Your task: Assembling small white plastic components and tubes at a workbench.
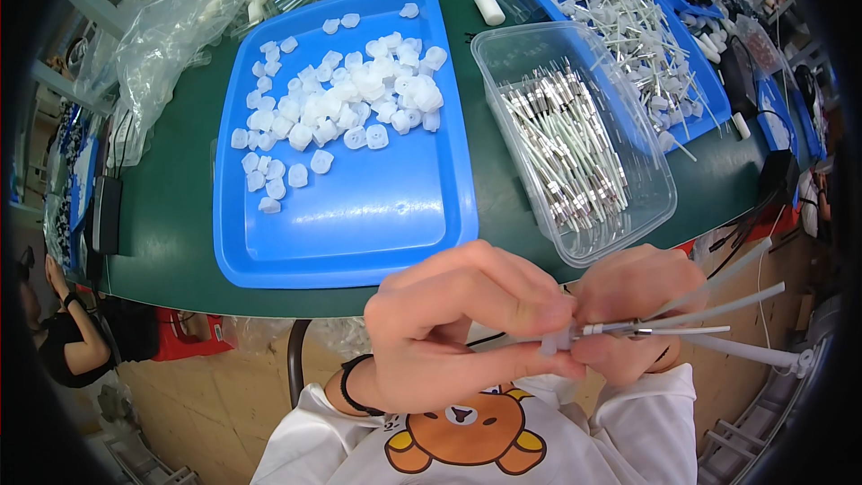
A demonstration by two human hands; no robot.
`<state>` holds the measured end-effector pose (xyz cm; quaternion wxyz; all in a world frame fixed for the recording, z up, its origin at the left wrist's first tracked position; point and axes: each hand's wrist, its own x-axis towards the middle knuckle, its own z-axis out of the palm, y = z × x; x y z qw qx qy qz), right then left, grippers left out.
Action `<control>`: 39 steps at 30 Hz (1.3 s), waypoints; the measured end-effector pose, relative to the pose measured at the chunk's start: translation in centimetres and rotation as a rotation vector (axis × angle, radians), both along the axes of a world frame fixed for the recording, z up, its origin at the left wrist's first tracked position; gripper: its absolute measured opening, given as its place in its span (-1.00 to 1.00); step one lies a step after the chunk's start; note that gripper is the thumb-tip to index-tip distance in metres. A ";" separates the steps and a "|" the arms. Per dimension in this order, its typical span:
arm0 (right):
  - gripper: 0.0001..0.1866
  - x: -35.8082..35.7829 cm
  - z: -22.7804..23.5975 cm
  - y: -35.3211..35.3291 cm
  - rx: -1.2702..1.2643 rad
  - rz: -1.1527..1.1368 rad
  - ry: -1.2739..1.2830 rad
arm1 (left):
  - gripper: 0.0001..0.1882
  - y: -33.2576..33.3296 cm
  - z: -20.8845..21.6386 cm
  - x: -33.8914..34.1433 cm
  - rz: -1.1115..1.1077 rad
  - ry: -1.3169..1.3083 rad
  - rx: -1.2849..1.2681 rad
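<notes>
My left hand (467, 319) pinches a small translucent white plastic cap (554, 341) between thumb and fingertips, in front of my chest. Close against it, my right hand (633, 305) is closed around several thin pale rods with metal sleeves (620, 329). The white end of one rod meets the cap; whether it sits inside cannot be made out. The rods' pale tails fan out to the right. Beyond my right hand stands a clear plastic box (660, 207) filled with similar metal-sleeved rods (570, 148).
A blue tray (359, 256) with many loose translucent caps (368, 85) lies on the green table (162, 207). Another blue tray (714, 99) at far right holds capped rods (620, 13). Clear plastic bags (166, 45) lie far left; another person's arm (81, 332) shows at left.
</notes>
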<state>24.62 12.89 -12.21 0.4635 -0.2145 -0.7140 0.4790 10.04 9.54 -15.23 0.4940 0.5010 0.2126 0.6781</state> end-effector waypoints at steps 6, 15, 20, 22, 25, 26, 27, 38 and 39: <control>-0.84 0.6 0.4 -0.4 -0.267 0.015 0.077 | -0.65 -0.2 0.5 -0.4 -0.036 0.026 -0.082; -0.74 1.1 2.4 -0.2 -0.360 0.050 0.024 | -0.66 -0.6 0.8 -0.6 -0.257 -0.215 -0.265; -0.76 1.0 1.2 0.3 -0.159 0.068 0.011 | -0.70 -0.8 0.8 -0.5 -0.308 -0.286 -0.354; -0.76 0.7 0.6 0.3 -0.090 0.060 0.070 | -0.70 -0.8 0.9 -0.5 -0.327 -0.298 -0.378; -0.81 0.2 1.1 -0.9 -0.317 -0.079 0.112 | -0.72 -0.9 1.1 -0.6 -0.310 -0.285 -0.369; -0.83 0.3 1.6 -1.1 -0.459 -0.076 0.143 | -0.78 -1.0 1.6 -0.7 -0.258 -0.259 -0.414; -0.85 0.3 2.1 -1.3 -0.603 -0.073 0.174 | -0.74 -1.2 2.4 -0.7 -0.204 -0.234 -0.459; -0.81 0.4 2.8 -1.2 -1.049 0.123 0.283 | -0.70 -1.4 3.6 -0.1 -0.051 0.006 -0.177; -0.81 0.3 2.7 -1.2 -1.067 0.133 0.275 | -0.70 -1.5 3.8 0.1 -0.042 -0.008 -0.188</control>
